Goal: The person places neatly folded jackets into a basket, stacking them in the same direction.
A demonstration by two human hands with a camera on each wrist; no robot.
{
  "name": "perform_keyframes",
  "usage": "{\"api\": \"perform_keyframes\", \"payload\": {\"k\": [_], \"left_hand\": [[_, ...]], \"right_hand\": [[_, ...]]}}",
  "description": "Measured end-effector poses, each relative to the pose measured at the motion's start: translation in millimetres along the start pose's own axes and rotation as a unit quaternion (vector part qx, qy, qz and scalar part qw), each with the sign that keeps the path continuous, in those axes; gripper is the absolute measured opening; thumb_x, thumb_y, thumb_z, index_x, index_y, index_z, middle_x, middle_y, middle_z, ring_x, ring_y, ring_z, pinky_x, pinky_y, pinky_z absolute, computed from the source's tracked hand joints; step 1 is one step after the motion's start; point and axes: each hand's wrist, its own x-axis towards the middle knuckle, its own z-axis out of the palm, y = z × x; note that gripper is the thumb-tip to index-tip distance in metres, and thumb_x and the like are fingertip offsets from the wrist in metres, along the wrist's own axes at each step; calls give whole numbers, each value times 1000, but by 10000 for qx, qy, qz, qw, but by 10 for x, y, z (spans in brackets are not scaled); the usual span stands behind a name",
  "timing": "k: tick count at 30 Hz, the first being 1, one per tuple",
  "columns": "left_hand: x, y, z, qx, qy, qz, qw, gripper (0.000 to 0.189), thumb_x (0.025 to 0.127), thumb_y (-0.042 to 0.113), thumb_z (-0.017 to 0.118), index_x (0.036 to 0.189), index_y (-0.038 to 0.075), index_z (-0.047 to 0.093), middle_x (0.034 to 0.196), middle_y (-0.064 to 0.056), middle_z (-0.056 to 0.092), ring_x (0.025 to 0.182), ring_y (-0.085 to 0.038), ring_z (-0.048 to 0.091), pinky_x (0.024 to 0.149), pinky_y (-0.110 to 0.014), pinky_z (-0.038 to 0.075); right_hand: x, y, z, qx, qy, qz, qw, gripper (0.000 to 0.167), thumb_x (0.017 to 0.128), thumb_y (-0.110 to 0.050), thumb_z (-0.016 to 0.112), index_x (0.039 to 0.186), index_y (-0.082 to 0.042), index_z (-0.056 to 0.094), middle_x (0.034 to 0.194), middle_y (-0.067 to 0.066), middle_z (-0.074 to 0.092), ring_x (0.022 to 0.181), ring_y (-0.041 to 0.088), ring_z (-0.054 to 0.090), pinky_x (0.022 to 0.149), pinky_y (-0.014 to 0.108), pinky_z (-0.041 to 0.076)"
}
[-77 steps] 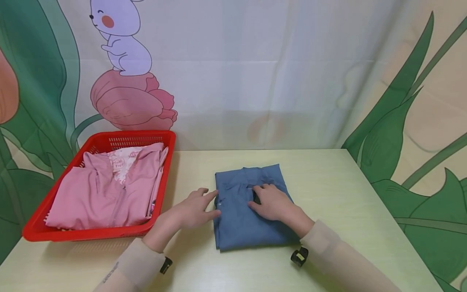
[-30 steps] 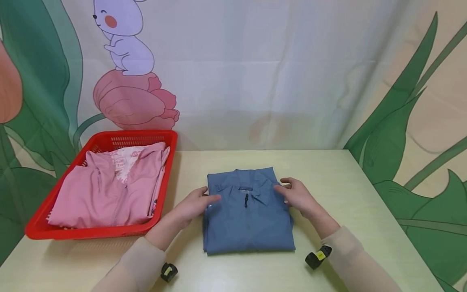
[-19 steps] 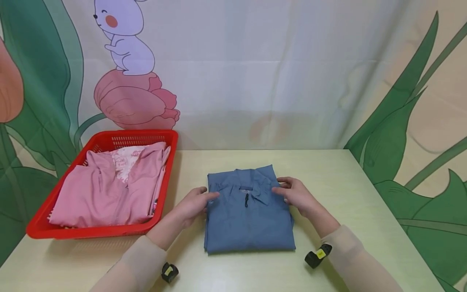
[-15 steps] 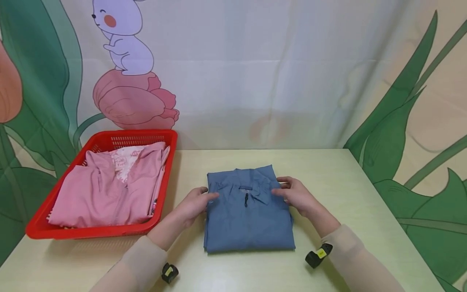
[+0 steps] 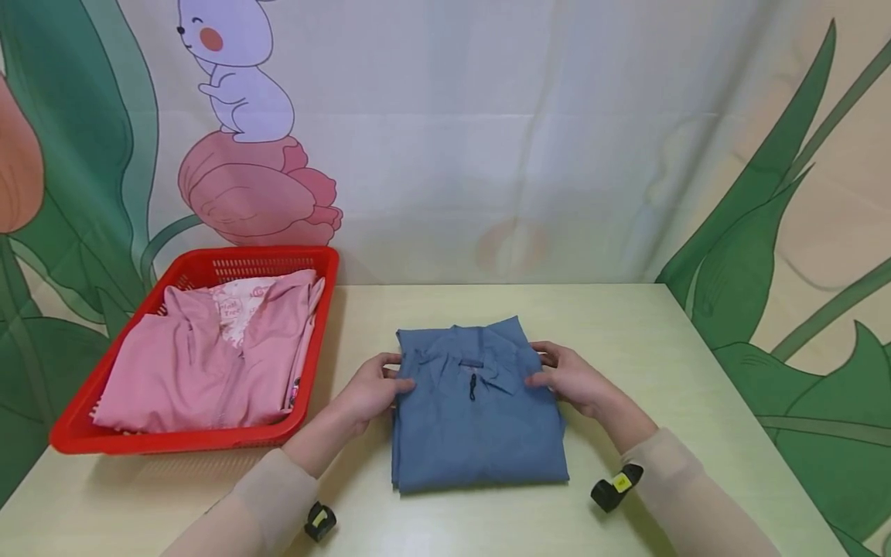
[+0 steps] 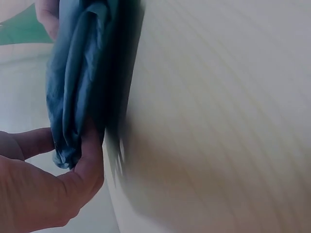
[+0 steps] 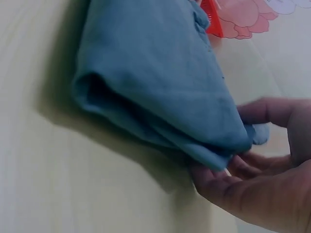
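Observation:
A folded blue jacket [image 5: 480,441] with a collar and a black zipper pull lies in front of me, its near edge lifted slightly toward me. My left hand [image 5: 370,391] pinches its left side, thumb on top and fingers underneath; the left wrist view shows the folded layers [image 6: 77,87] between thumb and fingers. On the opposite side my right hand [image 5: 572,379] grips the right edge the same way. In the right wrist view the jacket's folded corner [image 7: 214,136] sits between thumb and fingers, and a shadow shows below the cloth.
At the left of the pale wooden table [image 5: 626,325] stands a red plastic basket [image 5: 327,325] holding a folded pink garment [image 5: 174,371]. Behind the table hangs a curtain [image 5: 431,155] printed with a rabbit, a flower and leaves. A small black device is worn at each wrist.
Earlier my right hand lay on top of the jacket and my left beside it. Both hands have since taken hold of its sides, and the jacket has shifted slightly toward me.

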Motion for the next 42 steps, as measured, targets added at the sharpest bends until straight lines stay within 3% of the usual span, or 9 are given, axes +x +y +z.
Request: {"api": "perform_keyframes", "payload": {"k": [4,8,12,21,31,36,42], "left_hand": [[-25,-9,-7,15,79,163,9998,51,98,0,63,145,-5,44,115,-22,56,84,-26,59,65,-32,52],[-82,38,-24,81,145,314,9994,50,97,-1,63,144,-3,44,114,-21,55,83,-26,58,62,-31,51],[-161,127,-64,251,159,429,9986,52,98,0,63,145,-1,44,120,-22,53,96,-31,59,68,-33,56],[-306,341,-243,552,-56,637,9964,56,98,3,65,147,0,41,126,-24,52,108,-36,60,84,-43,61],[-404,579,-617,777,-83,766,9940,65,97,7,68,153,2,36,131,-23,50,115,-36,56,87,-42,60],[-449,654,-843,1124,-19,816,9903,69,97,10,68,155,2,33,135,-22,47,112,-33,52,83,-36,58],[-391,698,-1156,1069,-252,961,9893,69,97,9,67,155,-2,30,136,-25,44,115,-33,48,78,-32,56]], "right_hand": [[-43,-32,-27,-32,-276,-185,9994,82,89,2,65,160,-3,25,160,27,28,130,38,48,97,48,51],[-64,-59,-24,231,-333,-453,9982,80,86,8,61,159,-1,28,154,28,36,123,33,52,90,39,54],[-68,-99,5,349,-301,-535,9975,79,86,9,60,158,-2,30,150,26,41,124,32,51,92,36,52],[-167,-374,68,187,-424,-581,9972,77,89,8,59,159,-4,28,147,25,45,127,34,51,96,37,52],[-165,-895,170,-15,-661,-942,9934,79,89,8,59,160,-6,27,150,24,44,131,36,48,99,41,51],[-124,-1082,312,-39,-675,-973,9930,80,89,8,61,160,-8,27,154,22,40,137,36,45,105,48,47],[-63,-1222,511,-178,-552,-1036,9929,80,91,7,61,162,-9,26,161,21,32,145,36,37,111,51,42]]}}
